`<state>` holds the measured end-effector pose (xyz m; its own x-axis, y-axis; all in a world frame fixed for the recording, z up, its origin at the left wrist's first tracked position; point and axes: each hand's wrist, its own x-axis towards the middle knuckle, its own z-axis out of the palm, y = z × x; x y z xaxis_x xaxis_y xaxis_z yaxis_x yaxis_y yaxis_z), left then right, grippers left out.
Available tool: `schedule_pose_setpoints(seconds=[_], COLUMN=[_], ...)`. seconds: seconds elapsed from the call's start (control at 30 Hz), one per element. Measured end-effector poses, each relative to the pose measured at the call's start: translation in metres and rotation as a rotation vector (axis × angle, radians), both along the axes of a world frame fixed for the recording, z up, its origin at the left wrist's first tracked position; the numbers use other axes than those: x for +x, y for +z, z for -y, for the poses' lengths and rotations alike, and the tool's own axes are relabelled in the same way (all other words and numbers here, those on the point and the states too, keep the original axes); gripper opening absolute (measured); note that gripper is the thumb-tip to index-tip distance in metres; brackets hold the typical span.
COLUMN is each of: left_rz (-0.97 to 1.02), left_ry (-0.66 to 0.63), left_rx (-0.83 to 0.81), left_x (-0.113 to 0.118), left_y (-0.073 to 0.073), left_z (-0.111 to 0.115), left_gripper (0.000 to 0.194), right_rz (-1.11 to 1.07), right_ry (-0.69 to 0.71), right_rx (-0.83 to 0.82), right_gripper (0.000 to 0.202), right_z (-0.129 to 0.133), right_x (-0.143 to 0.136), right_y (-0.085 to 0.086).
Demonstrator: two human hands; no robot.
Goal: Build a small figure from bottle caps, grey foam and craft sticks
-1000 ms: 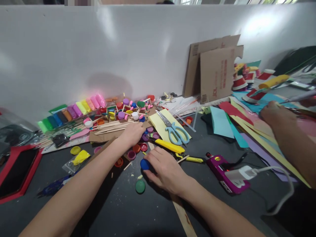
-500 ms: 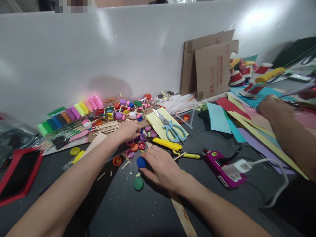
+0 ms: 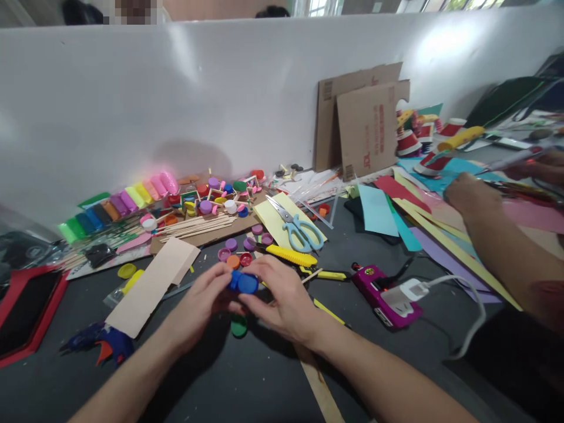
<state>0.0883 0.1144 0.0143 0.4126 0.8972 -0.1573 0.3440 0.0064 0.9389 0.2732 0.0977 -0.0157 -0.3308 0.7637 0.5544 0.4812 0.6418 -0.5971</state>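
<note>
My right hand (image 3: 286,302) grips a blue bottle cap (image 3: 248,284) between thumb and fingers. Close against it on the left, a second blue bottle cap (image 3: 234,278) is pinched by my left hand (image 3: 200,302); both hands meet low over the dark table. Just under them lies a green bottle cap (image 3: 239,326), partly covered by the fingers. Beyond the fingertips sit several loose caps, among them an orange cap (image 3: 233,262), a red cap (image 3: 245,259) and a purple cap (image 3: 231,244).
Around the hands lie a yellow utility knife (image 3: 291,256), scissors (image 3: 302,232), a cardboard strip (image 3: 152,288), a blue glue gun (image 3: 99,343) and wooden sticks (image 3: 198,227). To the right are a purple power strip (image 3: 388,296), coloured paper and another person's hand (image 3: 465,197).
My left hand has come back from the caps beside the sticks to my right hand, with a blue bottle cap. The view has shifted slightly, and the glue gun now shows.
</note>
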Motion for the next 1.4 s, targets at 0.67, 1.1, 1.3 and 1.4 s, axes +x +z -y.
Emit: schedule_pose_setpoints(seconds=[0.67,1.1,1.3,1.4], left_rz=[0.649,0.633,0.611,0.639], left_ry=[0.671,0.710,0.674,0.665], left_rx=[-0.309,-0.257,-0.211,-0.182], left_x=[-0.019,-0.018,-0.020,-0.021], left_y=[-0.035,-0.037,-0.033,-0.027], left_z=[0.044,0.043,0.043,0.043], left_gripper=[0.046,0.046,0.043,0.041], right_rz=[0.848,0.707,0.674,0.600], right_ry=[-0.471,-0.921,-0.922,-0.916], right_rx=[-0.293,-0.483,-0.499,-0.426], right_gripper=[0.013,0.024,0.031,0.032], right_z=[-0.040,-0.050,-0.050,-0.047], right_x=[0.044,0.099,0.097,0.091], right_y=[0.002,0.012,0.006,0.016])
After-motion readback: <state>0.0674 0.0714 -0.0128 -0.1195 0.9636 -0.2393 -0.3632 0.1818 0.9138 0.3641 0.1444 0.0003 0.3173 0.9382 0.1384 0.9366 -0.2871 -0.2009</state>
